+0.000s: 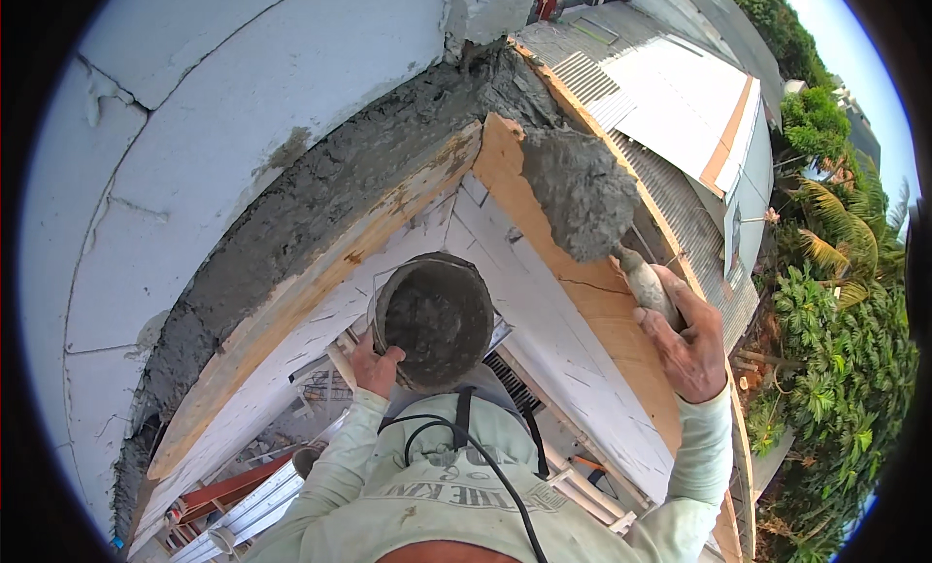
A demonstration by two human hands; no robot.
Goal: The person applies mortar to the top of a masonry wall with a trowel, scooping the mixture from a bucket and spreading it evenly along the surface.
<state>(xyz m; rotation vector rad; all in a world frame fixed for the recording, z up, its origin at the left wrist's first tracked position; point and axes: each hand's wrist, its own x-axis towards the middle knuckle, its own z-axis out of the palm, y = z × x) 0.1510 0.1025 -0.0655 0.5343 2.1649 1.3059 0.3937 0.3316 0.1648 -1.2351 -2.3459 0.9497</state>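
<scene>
My right hand (680, 335) is closed round the pale handle of a trowel (646, 286). Its blade carries a large heap of wet grey mortar (578, 189) over the plywood form (505, 165) at upper right. My left hand (377, 367) grips the left side of a dark bucket (437, 320), held over the inside corner of the forms, with grey mortar inside. A long band of wet mortar (272, 204) lies between the white block wall (175, 126) and the left wooden form board (311, 311).
Far below are corrugated roofs (680, 116), green trees (835, 349) and, at lower left, steel beams (223, 490) with scaffold planks. White sloped panels (524, 262) line the underside of the forms. A narrow board edge (670, 233) runs down the right beside the drop.
</scene>
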